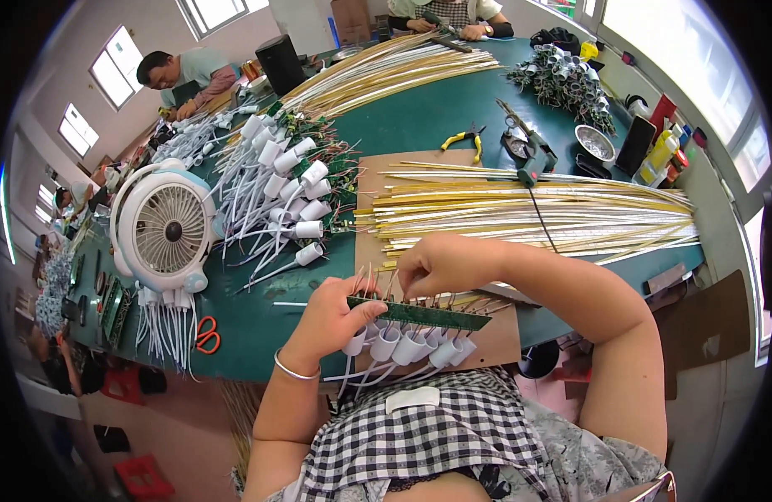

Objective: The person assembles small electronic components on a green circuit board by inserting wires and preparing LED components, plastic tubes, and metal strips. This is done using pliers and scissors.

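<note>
My left hand (329,320) grips the left end of a long green circuit board strip (432,315), with the thumb along its near edge. Thin wires (392,284) stick up from the board's far side. Below the board hangs a row of white plastic cylinders (409,346) with white cables trailing toward my apron. Just above the wires, my right hand (432,266) is closed in a pinch; its fingertips hide whatever they hold. A brown cardboard sheet (495,339) lies under the work.
Beyond my hands lie many yellow and white strips (528,205), a soldering iron (532,167) with a cord, and yellow-handled pliers (470,142). White cylinders with cables (298,188) are heaped left, by a fan (168,226) and orange-handled scissors (207,335). A metal bowl (595,142) sits right. Other people work across the table.
</note>
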### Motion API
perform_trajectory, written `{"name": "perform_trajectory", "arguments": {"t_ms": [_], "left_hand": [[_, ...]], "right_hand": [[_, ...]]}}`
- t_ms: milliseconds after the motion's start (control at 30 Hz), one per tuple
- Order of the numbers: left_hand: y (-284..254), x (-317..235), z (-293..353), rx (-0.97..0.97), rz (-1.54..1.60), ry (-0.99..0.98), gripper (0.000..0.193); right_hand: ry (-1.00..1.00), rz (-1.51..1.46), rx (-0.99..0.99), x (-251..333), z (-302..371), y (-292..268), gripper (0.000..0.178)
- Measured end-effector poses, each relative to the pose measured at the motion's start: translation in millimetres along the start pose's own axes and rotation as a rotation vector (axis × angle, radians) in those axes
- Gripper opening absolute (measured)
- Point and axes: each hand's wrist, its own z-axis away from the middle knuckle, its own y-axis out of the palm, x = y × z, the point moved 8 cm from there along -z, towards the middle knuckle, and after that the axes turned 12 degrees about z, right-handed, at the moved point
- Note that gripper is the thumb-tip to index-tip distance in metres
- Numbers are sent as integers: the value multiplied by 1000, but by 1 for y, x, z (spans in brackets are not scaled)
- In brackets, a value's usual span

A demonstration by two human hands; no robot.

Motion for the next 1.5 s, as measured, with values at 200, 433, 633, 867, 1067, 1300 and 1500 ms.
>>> {"name": "perform_trajectory", "arguments": {"t_ms": [200,433,633,867,1067,1300,1500], "left_hand": [[-7,36,6,-85,208,-79,25],[-53,74,-14,-357,512,-215,18],[-57,83,-76,-193,252,-303,24],[-45,57,-106,-187,-369,-57,39],[-49,-28,-76,-263,-425,172,34],[-57,-31,-37,-140,310,163,20],[-40,18,-49,-365,922,70,20]], "right_hand": [[-72,-797,-1346,-43,129,-95,15],[205,-21,-1036,-4,96,24,6],[140,639,-981,3,3,20,45],[394,719,-758,-33,-40,43,62],[365,400,-762,-33,-28,29,45],[-16,-654,-794,2,-21,-12,39],[4,-776,-866,-29,-59,-9,29]]}}
